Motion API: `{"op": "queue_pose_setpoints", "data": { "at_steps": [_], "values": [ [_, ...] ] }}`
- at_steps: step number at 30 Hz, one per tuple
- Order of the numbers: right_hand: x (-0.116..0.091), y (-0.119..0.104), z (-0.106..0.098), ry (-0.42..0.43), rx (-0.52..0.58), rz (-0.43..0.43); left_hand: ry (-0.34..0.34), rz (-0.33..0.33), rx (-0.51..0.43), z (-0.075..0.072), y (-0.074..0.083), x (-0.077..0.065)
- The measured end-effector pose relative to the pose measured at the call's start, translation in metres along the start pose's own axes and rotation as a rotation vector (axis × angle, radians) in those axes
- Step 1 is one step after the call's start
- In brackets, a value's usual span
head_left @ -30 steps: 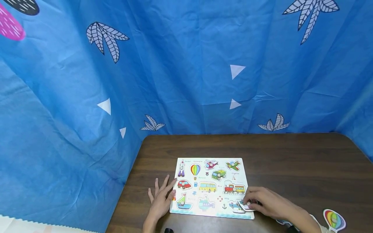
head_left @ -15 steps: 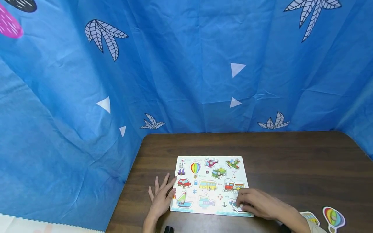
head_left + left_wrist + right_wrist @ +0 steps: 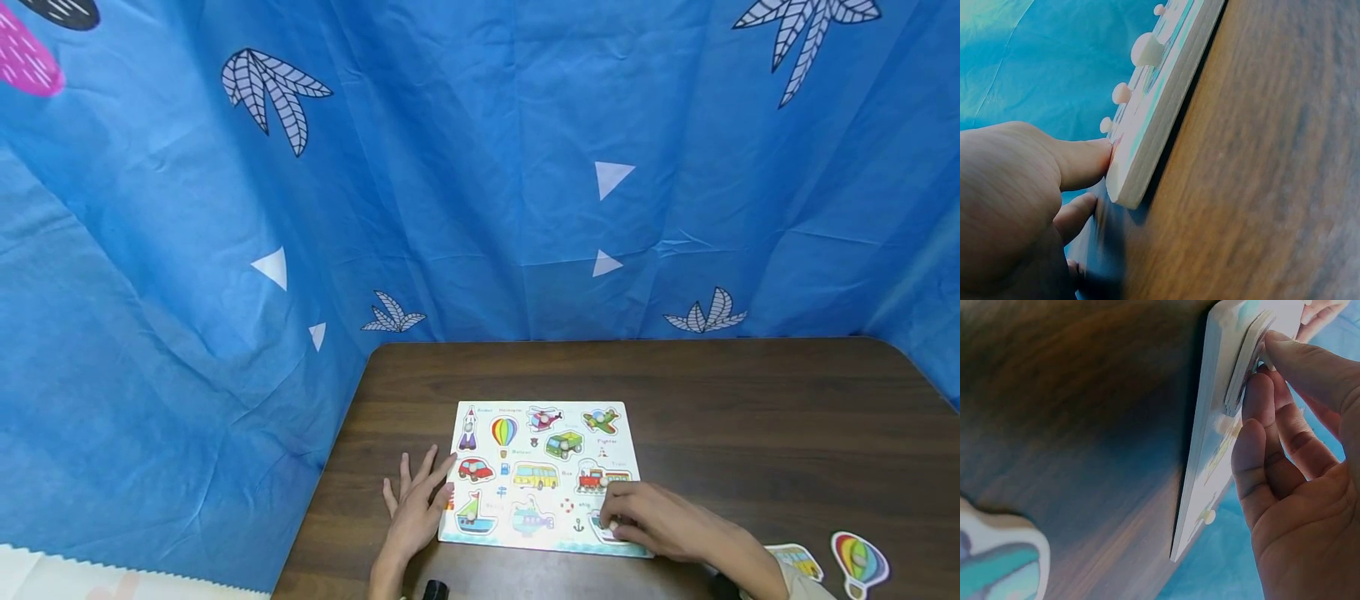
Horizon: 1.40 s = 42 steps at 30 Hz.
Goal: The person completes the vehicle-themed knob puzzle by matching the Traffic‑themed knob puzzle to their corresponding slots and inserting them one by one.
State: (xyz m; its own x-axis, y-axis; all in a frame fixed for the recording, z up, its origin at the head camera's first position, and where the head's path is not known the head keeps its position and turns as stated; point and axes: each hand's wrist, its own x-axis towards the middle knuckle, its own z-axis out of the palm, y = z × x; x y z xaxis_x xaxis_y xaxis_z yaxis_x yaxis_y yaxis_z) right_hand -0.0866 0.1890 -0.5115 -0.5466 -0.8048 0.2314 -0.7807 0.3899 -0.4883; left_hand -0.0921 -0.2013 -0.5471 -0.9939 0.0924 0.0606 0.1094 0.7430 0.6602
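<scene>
- Right hand [image 3: 652, 521]: narrow, its thumb and fingertips pinching a knobbed piece [image 3: 1247, 359] by the top. In the right wrist view the other fingers curl loosely behind.
- The knobbed piece lies against the face of the white board [image 3: 573, 539], at about 4 o'clock from its centre — the hand covers most of its picture, and I cannot tell whether it sits flush.
- Left hand [image 3: 414, 512]: wide, with fingers spread, at about 9 o'clock from the board's centre. Thumb and forefinger tips touch the board's edge; the other fingers rest on the brown table [image 3: 750, 417].
- Around the board's face, from its centre: the rocket [image 3: 467, 433] at 10 o'clock, the helicopter [image 3: 540, 422] at 12, the green truck [image 3: 561, 450] at 1, the red and yellow train [image 3: 591, 481] at 3, the sailboat [image 3: 472, 523] at 8 and the red car [image 3: 472, 473] at 9.
- A loose balloon piece [image 3: 858, 562] lies flat on the table, well apart from the board between 3 and 4 o'clock; a bus piece [image 3: 801, 562] lies near it, partly hidden by the right arm.
- The right wrist view also shows a teal-and-white piece [image 3: 1007, 569] at 8 o'clock, cut off by the frame.
- Behind the table, at 12 o'clock, hangs a blue curtain [image 3: 480, 167].
</scene>
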Motion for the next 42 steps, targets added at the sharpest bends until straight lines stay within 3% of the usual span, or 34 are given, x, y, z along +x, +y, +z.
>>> {"op": "queue_pose_setpoints", "data": {
  "at_steps": [14,21,25,33,42],
  "values": [
    [0.001,0.002,0.006,0.033,-0.034,-0.024,-0.016,-0.015,0.000,0.000,0.000,0.000],
    [-0.004,0.002,0.005,0.037,0.021,0.027,-0.008,-0.002,-0.005,0.000,-0.001,0.001],
    [-0.013,0.003,-0.003,0.038,0.084,0.058,-0.010,-0.005,-0.007,0.000,-0.002,0.001],
    [-0.038,0.007,-0.030,0.045,0.155,0.225,-0.025,-0.014,-0.012,0.000,-0.002,0.003],
    [-0.079,0.018,-0.041,0.031,0.248,0.207,-0.011,-0.009,-0.009,0.001,-0.002,0.003]
  ]
}}
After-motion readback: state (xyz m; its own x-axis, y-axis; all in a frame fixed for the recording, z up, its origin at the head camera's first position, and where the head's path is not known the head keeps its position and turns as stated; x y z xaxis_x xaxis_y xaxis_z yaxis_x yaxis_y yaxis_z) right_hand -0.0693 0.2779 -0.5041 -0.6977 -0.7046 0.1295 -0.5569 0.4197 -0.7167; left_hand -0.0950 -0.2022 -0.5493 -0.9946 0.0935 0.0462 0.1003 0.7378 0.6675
